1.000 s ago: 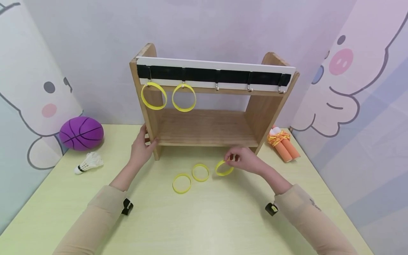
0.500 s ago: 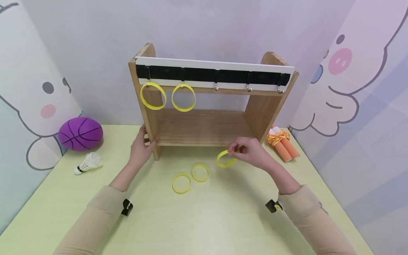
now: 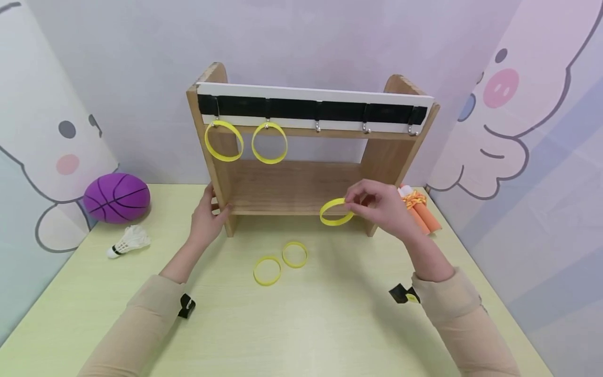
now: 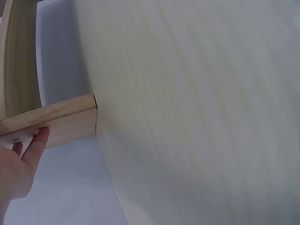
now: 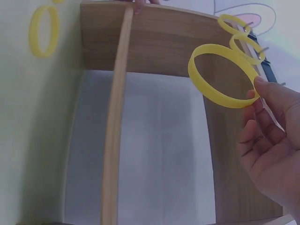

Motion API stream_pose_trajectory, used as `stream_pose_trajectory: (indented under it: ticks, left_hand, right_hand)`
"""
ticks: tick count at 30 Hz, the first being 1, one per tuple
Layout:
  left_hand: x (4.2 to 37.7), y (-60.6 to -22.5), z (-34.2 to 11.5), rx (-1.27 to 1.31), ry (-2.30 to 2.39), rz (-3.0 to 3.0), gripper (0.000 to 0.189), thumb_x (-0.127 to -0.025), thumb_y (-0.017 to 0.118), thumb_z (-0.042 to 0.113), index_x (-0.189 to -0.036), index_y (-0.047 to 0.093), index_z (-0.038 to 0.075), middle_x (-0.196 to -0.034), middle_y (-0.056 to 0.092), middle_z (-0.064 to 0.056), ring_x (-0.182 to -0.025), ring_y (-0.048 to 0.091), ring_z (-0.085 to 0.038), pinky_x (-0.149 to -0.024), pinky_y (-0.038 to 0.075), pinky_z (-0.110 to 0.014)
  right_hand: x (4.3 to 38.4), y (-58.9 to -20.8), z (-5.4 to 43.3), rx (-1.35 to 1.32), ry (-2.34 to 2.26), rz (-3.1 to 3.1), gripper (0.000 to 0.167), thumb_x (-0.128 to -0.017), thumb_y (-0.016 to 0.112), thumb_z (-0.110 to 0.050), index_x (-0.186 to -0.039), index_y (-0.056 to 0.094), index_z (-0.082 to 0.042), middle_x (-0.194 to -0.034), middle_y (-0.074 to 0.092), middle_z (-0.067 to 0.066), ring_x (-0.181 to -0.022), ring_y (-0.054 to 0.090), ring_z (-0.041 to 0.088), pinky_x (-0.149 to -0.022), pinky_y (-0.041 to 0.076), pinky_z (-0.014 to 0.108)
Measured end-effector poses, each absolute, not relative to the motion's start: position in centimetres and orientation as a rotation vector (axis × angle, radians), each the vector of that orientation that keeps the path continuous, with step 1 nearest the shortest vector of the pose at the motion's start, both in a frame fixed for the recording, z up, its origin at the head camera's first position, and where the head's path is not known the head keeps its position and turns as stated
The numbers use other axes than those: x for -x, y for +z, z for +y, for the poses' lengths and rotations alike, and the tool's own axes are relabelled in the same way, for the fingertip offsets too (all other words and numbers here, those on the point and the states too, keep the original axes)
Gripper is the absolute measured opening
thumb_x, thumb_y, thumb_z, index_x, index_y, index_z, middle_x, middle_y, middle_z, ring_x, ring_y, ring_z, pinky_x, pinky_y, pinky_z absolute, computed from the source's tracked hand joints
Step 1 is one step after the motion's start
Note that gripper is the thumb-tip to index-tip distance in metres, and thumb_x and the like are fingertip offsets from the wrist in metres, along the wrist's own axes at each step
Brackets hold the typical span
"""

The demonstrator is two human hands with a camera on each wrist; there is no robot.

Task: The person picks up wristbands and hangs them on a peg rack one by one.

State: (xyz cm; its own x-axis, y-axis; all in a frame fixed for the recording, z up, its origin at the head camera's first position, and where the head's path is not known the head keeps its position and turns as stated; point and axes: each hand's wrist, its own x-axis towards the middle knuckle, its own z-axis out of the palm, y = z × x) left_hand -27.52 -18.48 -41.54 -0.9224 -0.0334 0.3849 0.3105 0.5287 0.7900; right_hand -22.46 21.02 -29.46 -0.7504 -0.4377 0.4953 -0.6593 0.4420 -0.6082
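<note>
My right hand [image 3: 377, 205] pinches a yellow ring [image 3: 335, 212] [image 5: 220, 77] by its right edge, lifted off the table in front of the wooden rack's [image 3: 301, 183] lower shelf. My left hand [image 3: 207, 212] [image 4: 18, 164] holds the rack's left upright near its base. Two yellow rings [image 3: 224, 140] [image 3: 269, 143] hang from the two leftmost hooks on the black-and-white hook rail [image 3: 314, 109]. Two more yellow rings [image 3: 267, 270] [image 3: 294, 254] lie flat on the pale green table [image 3: 301, 324].
A purple ball [image 3: 116, 197] and a white shuttlecock [image 3: 126, 241] sit at the left. Orange foam handles with a yellow cord [image 3: 419, 209] lie right of the rack. Three hooks on the rail's right part are bare. Walls close in on both sides.
My right hand has lifted the yellow ring off the table, up and toward the rack. The left hand has stayed on the upright.
</note>
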Motion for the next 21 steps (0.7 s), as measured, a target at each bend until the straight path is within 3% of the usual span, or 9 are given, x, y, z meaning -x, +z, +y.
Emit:
stream_pose_trajectory:
  ticks: [8,16,21]
  left_hand:
    - [27.6,-41.5,-18.5,0.234,-1.359,-2.422,0.069,-0.093,0.056,0.021,-0.151,0.018,0.019,-0.133,0.045,-0.02,-0.108,0.058,-0.04,-0.075,0.057,-0.051]
    - [27.4,-41.4,-18.5,0.244,-1.355,-2.412,0.069,-0.093,0.056,0.019,-0.151,0.019,0.017,-0.131,0.045,-0.021,-0.106,0.059,-0.041,-0.074,0.057,-0.05]
    - [27.4,-41.4,-18.5,0.243,-1.351,-2.416,0.068,-0.093,0.055,0.019,-0.15,0.019,0.017,-0.131,0.045,-0.021,-0.106,0.059,-0.041,-0.074,0.057,-0.051]
  right_hand:
    - [22.2,-27.3,20.4,-0.944,1.297,-2.28,0.014,-0.078,0.073,0.003,-0.09,0.066,-0.002,-0.092,0.065,0.009,-0.073,0.058,0.011,-0.06,0.053,0.017]
    - [22.1,-25.3,19.1,-0.873,1.5,-2.084,0.011,-0.078,0.07,0.008,-0.087,0.065,0.005,-0.088,0.066,0.006,-0.074,0.06,0.016,-0.063,0.053,0.018]
    - [22.0,-24.3,18.4,-0.818,1.556,-2.02,0.011,-0.08,0.071,0.003,-0.088,0.065,0.006,-0.088,0.065,0.002,-0.075,0.06,0.017,-0.063,0.052,0.018]
